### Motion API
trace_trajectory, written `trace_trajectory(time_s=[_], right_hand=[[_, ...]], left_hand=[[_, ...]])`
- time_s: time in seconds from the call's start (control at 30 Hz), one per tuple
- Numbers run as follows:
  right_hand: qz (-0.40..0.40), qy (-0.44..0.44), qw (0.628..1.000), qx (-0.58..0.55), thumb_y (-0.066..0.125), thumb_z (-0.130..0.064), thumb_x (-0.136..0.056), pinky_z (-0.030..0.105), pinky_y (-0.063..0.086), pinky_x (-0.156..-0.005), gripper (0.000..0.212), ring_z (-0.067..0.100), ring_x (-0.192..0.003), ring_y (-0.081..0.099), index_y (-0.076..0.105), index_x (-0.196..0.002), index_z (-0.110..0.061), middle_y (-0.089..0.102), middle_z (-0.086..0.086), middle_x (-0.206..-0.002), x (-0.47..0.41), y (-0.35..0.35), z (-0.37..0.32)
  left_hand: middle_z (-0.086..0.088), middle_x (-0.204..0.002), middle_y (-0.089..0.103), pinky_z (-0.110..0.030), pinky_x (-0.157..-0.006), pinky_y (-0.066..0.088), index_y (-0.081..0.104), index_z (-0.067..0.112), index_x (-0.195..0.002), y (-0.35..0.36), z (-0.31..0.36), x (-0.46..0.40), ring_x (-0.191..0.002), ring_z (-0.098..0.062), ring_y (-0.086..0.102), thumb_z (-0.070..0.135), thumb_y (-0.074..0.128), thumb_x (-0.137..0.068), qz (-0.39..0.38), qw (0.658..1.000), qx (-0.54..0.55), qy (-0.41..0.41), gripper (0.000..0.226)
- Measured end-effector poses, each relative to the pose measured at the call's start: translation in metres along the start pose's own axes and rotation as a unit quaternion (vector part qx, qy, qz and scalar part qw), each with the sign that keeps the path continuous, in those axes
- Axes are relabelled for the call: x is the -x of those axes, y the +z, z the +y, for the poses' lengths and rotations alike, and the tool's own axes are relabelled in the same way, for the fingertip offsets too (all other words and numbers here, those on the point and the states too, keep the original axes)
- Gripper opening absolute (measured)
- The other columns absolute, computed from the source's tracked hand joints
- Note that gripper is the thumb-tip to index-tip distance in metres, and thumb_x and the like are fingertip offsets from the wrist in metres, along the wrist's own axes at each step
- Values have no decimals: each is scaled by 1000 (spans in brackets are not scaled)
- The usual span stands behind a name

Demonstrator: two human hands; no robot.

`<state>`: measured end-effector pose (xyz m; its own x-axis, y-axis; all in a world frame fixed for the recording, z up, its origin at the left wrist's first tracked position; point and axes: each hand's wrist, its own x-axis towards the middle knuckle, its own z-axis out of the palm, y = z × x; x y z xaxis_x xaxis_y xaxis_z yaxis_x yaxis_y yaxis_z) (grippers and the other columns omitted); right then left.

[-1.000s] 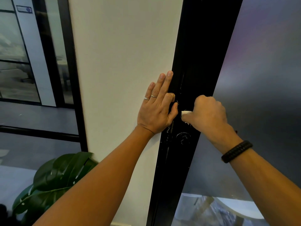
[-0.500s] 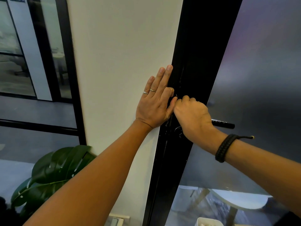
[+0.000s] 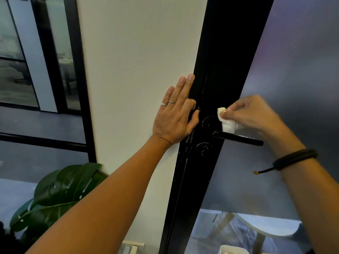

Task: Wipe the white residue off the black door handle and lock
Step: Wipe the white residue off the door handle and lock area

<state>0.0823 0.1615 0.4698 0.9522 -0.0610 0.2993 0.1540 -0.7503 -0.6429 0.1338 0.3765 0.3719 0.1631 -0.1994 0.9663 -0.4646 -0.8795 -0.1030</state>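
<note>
The black lever handle (image 3: 242, 138) juts right from the black door frame (image 3: 220, 70), with its round rose (image 3: 209, 121) above and the round lock (image 3: 204, 149) below it. My right hand (image 3: 251, 114) pinches a small white wipe (image 3: 227, 123) just above the handle, next to the rose. My left hand (image 3: 176, 114) lies flat with straight fingers on the white wall (image 3: 137, 61), its thumb against the frame's edge. White specks show on the frame's edge near the lock.
Frosted door glass (image 3: 293, 70) fills the right. A green leafy plant (image 3: 60, 191) stands at lower left before glass partitions (image 3: 36, 70). Through the lower clear glass I see a white round table (image 3: 267, 226) and a white container (image 3: 233, 250).
My right hand has moved right and up, off the lock area, uncovering the rose, lock and handle, with the wipe now showing at my fingertips. My left hand stays pressed on the wall.
</note>
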Motion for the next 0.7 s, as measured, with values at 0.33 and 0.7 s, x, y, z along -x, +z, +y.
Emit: trace_trajectory(time_s=[0.33,0.7], right_hand=[[109,-218,946,212,71,-32,-94,46,63,-70,19,31,-75,72,83,-97,-18,78,8,-85,35,58,17],[247,-380,889,67,80,-19,-93,44,65,-83,18,23,-97,77,83,-106,-9,79,7,-111,56,32,119]], left_hand=[[-22,-171,34,-51,-134,20,66,12,-103,0,1,-1,-163,-37,24,30,56,-106,-6,1000,-5,-5,21],[-20,-173,29,-46,-136,13,59,16,-100,1,3,-1,-164,-38,22,32,54,-107,-11,1000,0,-6,18]])
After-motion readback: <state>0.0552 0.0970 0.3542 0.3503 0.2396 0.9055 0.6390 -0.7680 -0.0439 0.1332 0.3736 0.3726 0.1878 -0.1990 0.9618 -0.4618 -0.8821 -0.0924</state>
